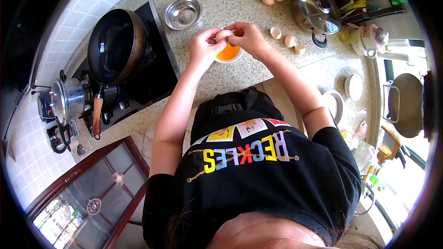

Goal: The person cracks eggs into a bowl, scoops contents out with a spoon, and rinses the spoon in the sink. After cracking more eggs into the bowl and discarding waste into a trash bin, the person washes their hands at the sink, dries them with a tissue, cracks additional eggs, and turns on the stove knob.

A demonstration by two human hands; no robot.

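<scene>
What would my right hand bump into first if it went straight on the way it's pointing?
Most likely the egg, held between your right hand and left hand. Beyond them, the metal bowl looks roughly in line, though one view leaves depth unclear.

Strong light comes from the window (410,191) on the right, which looks plain white. The glass-paned door (92,193) shines too. Everything bends near the dark, round edges.
</scene>
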